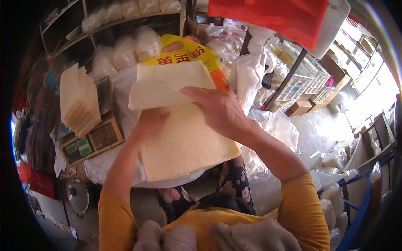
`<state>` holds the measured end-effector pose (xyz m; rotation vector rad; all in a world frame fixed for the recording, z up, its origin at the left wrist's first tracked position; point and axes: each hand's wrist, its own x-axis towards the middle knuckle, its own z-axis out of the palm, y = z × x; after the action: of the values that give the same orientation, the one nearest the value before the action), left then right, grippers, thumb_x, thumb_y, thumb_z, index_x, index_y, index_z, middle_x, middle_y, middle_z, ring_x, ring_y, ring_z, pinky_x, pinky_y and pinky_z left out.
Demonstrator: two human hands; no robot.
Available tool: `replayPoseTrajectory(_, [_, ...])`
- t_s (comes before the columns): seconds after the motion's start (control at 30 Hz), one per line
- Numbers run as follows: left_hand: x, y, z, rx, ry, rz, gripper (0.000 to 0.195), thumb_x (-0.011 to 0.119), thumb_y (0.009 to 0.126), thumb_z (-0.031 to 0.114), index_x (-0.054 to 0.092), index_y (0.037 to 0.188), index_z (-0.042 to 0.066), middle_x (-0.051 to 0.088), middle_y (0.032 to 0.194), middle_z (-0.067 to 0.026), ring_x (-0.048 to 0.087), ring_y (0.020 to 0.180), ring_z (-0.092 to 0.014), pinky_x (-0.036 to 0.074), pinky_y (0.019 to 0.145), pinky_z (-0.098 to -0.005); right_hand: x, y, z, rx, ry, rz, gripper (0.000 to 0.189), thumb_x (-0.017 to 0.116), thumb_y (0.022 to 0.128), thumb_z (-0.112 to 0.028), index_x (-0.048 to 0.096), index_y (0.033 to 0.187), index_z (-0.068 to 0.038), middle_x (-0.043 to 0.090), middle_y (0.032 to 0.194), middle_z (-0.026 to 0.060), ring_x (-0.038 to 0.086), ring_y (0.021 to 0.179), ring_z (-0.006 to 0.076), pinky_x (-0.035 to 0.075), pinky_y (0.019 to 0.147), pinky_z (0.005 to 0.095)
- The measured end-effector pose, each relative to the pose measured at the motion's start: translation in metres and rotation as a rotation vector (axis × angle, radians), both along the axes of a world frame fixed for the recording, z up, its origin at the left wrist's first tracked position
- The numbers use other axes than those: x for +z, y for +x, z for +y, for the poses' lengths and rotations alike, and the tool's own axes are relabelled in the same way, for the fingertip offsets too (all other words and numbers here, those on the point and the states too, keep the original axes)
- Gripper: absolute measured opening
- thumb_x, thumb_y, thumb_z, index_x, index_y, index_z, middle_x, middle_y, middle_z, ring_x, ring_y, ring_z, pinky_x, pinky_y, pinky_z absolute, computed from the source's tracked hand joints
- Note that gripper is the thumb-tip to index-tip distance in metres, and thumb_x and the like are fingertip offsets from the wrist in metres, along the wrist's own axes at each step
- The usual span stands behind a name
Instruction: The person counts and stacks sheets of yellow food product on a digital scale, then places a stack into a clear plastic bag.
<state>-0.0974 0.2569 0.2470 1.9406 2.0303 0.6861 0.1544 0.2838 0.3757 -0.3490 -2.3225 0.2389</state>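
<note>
A broad stack of thin, pale yellow sheets (188,144) lies before me, its near edge above my lap. Across its upper part, a top sheet (157,91) is folded over, its left end lifted. My right hand (216,109) pinches this folded sheet near its right end, fingertips on top and thumb out of sight. Blurred by motion, my left hand (152,120) is at the underside of the lifted end, and its fingers are partly hidden there. To the left stands a bundle of folded sheets (80,100), its layered edges facing me.
Below the bundle is a framed panel with green windows (91,141), perhaps a scale's. Filled clear bags (125,51) and a yellow printed sack (188,51) lie behind the stack. A red cloth or bag (270,18) hangs at upper right, above white plastic crates (301,81).
</note>
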Motion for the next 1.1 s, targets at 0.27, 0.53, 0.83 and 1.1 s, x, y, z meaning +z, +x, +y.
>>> replayPoseTrajectory(0.27, [-0.051,-0.042,0.086,0.321,0.003,0.446,0.066,0.038,0.093,0.054,0.032,0.145,0.013,0.035,0.148,-0.0161,0.028,0.137,-0.04,0.014,0.113,-0.0542,0.091,0.043,0.047,-0.172,0.189,0.267,0.03,0.05,0.083,0.001,0.065,0.108,-0.007,0.068,0.093,0.0136,0.066,0.08,0.0312,0.053,0.071,0.036])
replayPoseTrajectory(0.53, [-0.041,-0.027,0.007,0.186,-0.19,0.384,0.058,0.052,0.087,0.03,0.036,0.137,0.005,0.038,0.142,-0.0137,0.028,0.137,-0.029,0.02,0.114,-0.0424,0.045,0.05,-0.048,-0.049,0.593,-0.149,0.034,0.058,0.075,-0.011,0.058,0.107,0.0,0.061,0.097,0.0112,0.063,0.074,0.0225,0.051,0.06,0.0335])
replayPoseTrajectory(0.83, [-0.037,0.036,-0.138,-0.146,0.516,0.273,0.037,0.067,0.071,0.005,0.066,0.108,0.008,0.064,0.113,-0.0083,0.054,0.119,-0.028,0.024,0.111,-0.0489,-0.137,0.1,-0.043,-0.065,0.202,-0.607,0.047,0.051,0.084,-0.02,0.051,0.129,-0.011,0.049,0.136,0.0061,0.042,0.128,0.0286,0.027,0.108,0.0532])
replayPoseTrajectory(1.1, [-0.034,0.031,-0.172,0.188,0.135,-0.707,0.019,0.062,0.09,0.012,0.064,0.103,-0.001,0.07,0.091,-0.0089,0.066,0.083,-0.015,0.052,0.074,-0.0296,-0.065,0.162,-0.003,0.244,-1.098,0.331,0.035,0.078,0.075,-0.012,0.066,0.105,0.0,0.069,0.096,0.0063,0.064,0.093,0.0162,0.052,0.082,0.0316])
